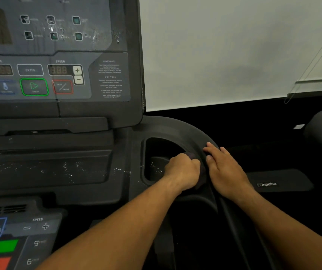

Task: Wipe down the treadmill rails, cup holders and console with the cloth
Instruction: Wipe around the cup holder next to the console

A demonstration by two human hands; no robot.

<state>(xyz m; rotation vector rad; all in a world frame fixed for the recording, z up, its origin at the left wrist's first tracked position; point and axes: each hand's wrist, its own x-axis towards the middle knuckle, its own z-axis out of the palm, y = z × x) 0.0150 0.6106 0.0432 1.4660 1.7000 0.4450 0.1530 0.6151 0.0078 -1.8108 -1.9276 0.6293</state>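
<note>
Single head-worn wide-angle view, looking forward and down from close above the treadmill's right side. The console (55, 55) fills the upper left, the right cup holder (156, 152) sits centre, both forearms reach in from the bottom edge, and a pale wall (234, 45) takes the upper right. No second view shares anything.

Your two forearms enter bare from the lower edge, no sleeve showing on either. Your left hand (182, 170) and right hand (226, 170) appear to carry no ring, watch or glove, though the picture is soft.
</note>
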